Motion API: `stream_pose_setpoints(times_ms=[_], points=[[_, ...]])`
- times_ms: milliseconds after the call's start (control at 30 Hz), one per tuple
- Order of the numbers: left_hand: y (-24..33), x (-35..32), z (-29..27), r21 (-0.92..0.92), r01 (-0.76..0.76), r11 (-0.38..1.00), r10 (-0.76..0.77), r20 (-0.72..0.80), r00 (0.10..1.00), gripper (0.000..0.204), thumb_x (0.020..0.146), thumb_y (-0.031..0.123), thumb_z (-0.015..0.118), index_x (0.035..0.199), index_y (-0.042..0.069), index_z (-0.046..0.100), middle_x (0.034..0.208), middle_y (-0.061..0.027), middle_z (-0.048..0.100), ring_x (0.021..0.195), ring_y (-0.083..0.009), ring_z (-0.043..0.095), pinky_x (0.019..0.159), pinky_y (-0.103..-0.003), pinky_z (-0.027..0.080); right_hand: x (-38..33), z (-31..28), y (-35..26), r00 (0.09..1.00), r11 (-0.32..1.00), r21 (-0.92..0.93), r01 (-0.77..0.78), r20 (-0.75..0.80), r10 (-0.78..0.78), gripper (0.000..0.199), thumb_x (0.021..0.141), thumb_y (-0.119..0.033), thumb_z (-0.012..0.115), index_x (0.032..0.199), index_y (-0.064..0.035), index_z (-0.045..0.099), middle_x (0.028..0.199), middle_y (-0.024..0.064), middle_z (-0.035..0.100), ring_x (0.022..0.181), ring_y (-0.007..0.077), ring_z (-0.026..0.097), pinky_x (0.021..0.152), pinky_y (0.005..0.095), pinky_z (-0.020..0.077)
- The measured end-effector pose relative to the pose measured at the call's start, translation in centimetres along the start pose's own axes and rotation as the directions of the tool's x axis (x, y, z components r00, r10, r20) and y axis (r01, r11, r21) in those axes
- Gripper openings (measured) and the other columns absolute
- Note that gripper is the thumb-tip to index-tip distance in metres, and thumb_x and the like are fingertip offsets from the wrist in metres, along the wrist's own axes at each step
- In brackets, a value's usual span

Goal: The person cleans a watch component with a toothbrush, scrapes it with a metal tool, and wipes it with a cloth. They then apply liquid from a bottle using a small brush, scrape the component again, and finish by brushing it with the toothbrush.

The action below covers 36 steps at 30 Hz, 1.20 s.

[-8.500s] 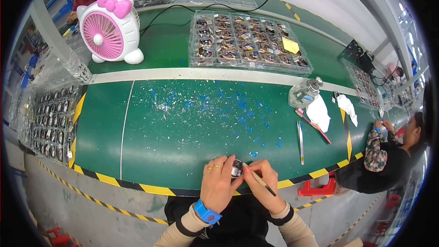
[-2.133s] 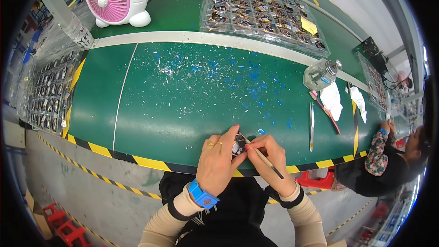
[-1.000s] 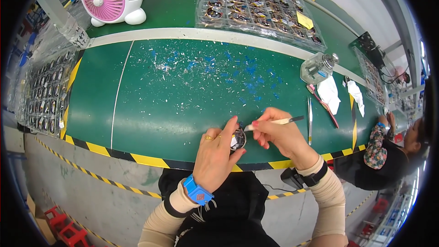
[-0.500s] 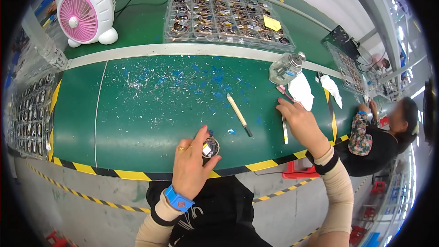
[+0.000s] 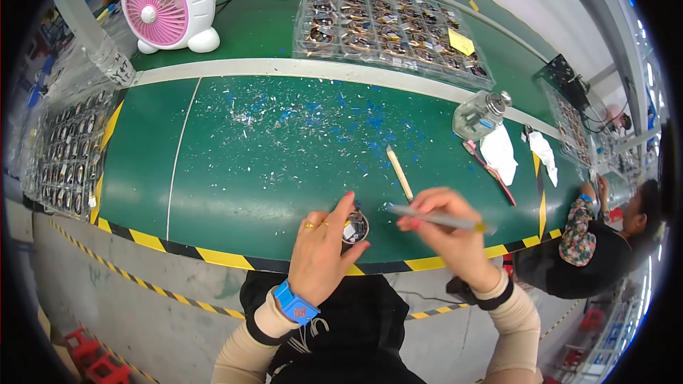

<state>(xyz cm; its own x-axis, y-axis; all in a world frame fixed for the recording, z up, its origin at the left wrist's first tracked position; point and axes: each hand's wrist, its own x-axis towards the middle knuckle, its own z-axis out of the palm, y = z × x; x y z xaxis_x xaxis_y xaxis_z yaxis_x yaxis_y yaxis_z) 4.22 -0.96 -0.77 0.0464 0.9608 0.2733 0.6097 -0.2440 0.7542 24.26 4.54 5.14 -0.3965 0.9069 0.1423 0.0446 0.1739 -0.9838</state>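
Note:
My left hand (image 5: 318, 257) rests at the front edge of the green bench, thumb and fingers closed around a small round electronic part (image 5: 358, 229) with a copper-coloured rim and a white patch. My right hand (image 5: 455, 238) holds a slim silver-white tool (image 5: 445, 219) in a pinch, its tip toward the round part but apart from it. Motion blurs the tool; its exact kind cannot be told. Just beyond my right hand lies a beige pointed stick-like tool (image 5: 398, 173), its near end hidden. To the right is a pink-red toothbrush (image 5: 492, 173).
White and blue scraps (image 5: 306, 117) litter the bench (image 5: 235, 199). A glass bottle (image 5: 478, 116) and white tissue (image 5: 499, 156) stand at right. Clear trays of round parts sit at the back (image 5: 391, 25) and left (image 5: 67, 156), near a pink-white fan (image 5: 167, 11). A co-worker (image 5: 590, 235) sits at right.
My right hand has picked up the slim tool from beside the toothbrush and brought it left toward the round part. My left hand keeps its hold; the whole view has shifted.

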Motion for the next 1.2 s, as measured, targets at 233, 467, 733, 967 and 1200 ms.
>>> stream_pose_setpoints(times_ms=[233,467,733,967,1200], points=[[0.3,0.1,-0.2,-0.006,0.001,1.0,0.0,0.005,1.0,0.084,0.069,0.008,0.083,0.142,0.003,0.041,0.115,-0.0116,0.067,0.097,-0.0301,0.057,0.087,-0.039,0.045,-0.4,0.7,-0.5,0.98,0.959,-0.28,0.037,0.197,0.019,0.016,0.082,0.009,0.068,0.097,0.0036,0.065,0.106,0.0141,0.064,0.093,0.0199,0.066,0.078,0.0304,0.0557],[0.3,0.2,-0.1,-0.012,-0.014,1.0,0.014,-0.005,1.0,0.083,0.07,0.008,0.082,0.142,0.002,0.041,0.109,-0.0114,0.067,0.095,-0.0303,0.057,0.086,-0.04,0.045,0.0,0.1,-1.0,0.956,0.886,-0.432,0.167,0.292,-0.038,0.016,0.083,-0.001,0.072,0.098,0.0014,0.067,0.103,0.0111,0.064,0.076,0.0213,0.065,0.062,0.0307,0.0534],[0.4,0.2,-0.3,-0.012,-0.017,1.0,0.017,-0.007,1.0,0.08,0.072,0.008,0.08,0.141,0.0,0.041,0.098,-0.0109,0.066,0.091,-0.0302,0.056,0.083,-0.041,0.044,2.0,0.4,-3.0,0.902,0.829,-0.522,0.202,0.429,0.05,0.016,0.08,0.005,0.071,0.096,0.0038,0.068,0.105,0.0141,0.066,0.086,0.024,0.068,0.073,0.0299,0.0551],[0.3,0.2,-0.3,-0.013,-0.024,1.0,0.024,0.02,1.0,0.078,0.073,0.011,0.079,0.141,-0.001,0.042,0.1,-0.0109,0.066,0.091,-0.0294,0.056,0.083,-0.041,0.043,4.2,-1.4,-1.4,0.866,0.934,-0.308,-0.182,0.4,0.301,0.014,0.086,0.004,0.066,0.099,0.007,0.066,0.102,0.0161,0.067,0.089,0.0228,0.069,0.076,0.0308,0.0574],[0.4,0.3,-0.5,-0.017,0.01,1.0,-0.009,0.044,0.999,0.079,0.071,0.012,0.082,0.139,0.001,0.043,0.113,-0.0121,0.067,0.094,-0.0299,0.058,0.088,-0.04,0.044,4.1,-1.2,0.0,0.747,0.737,0.153,-0.659,0.245,0.617,0.013,0.09,0.008,0.058,0.1,0.0085,0.066,0.102,0.0202,0.067,0.096,0.0275,0.069,0.082,0.0328,0.0593]])
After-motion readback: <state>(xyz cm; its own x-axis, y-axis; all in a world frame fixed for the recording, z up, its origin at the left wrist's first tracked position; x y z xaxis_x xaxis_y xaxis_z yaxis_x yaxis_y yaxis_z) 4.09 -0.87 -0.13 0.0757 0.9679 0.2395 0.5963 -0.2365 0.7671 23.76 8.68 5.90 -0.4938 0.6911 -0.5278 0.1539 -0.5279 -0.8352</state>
